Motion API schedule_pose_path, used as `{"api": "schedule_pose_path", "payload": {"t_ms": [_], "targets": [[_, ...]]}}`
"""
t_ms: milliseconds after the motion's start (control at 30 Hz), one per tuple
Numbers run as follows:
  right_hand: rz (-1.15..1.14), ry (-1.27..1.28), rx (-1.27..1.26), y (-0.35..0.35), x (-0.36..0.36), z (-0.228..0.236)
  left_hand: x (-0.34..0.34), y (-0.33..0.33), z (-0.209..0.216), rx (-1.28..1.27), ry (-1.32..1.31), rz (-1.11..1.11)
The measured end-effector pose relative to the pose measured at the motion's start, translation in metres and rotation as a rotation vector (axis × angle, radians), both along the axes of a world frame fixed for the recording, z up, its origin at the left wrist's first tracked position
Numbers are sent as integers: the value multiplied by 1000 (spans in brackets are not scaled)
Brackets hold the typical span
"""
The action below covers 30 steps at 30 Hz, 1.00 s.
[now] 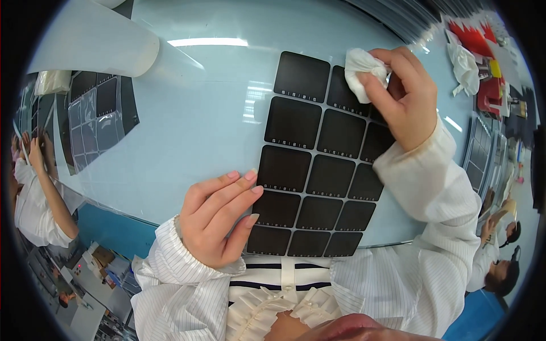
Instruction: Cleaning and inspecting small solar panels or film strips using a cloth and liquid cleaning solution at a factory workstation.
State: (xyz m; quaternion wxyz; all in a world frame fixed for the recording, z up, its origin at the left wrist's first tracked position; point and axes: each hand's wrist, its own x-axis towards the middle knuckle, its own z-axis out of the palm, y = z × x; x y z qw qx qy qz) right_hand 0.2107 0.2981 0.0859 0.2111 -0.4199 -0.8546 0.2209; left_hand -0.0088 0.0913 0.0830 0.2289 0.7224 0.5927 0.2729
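A sheet of glossy black panels with rounded corners (342, 132) lies on the pale blue table in front of me. Its panels stand in three columns with pale gaps between them, each with a row of small light marks along its lower edge. My right hand (406, 94) pinches a crumpled white wipe (358, 71) over the far right part of the sheet and hides some of the panels there. With fingers stretched out, my left hand (219, 219) rests at the sheet's left edge, its fingertips on or just beside the panels. It holds nothing.
The pale blue tabletop (187, 113) reflects ceiling lights. At far left are a white curved sheet (96, 40) and more panels under clear film (94, 125). A crumpled white wipe (463, 65) lies at far right by red items. Other people sit on both sides.
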Motion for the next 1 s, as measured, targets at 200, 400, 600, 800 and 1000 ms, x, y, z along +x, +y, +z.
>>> {"api": "schedule_pose_path", "payload": {"t_ms": [200, 400, 600, 800, 1000], "targets": [[345, 29, 39, -29, -28, -4, 0, -1, 0, -15, -34, 9], [437, -71, 49, -37, -46, 4, 0, 1, -2, -7, -40, -4], [299, 91, 159, -26, -57, -15, 0, 0, -1, -8, -51, -6], [152, 59, 244, -1, -51, -18, 2, 1, -1, 10, -53, -4], [302, 142, 97, -30, -46, -15, -3, -3, -4, 73, -113, 14]]}}
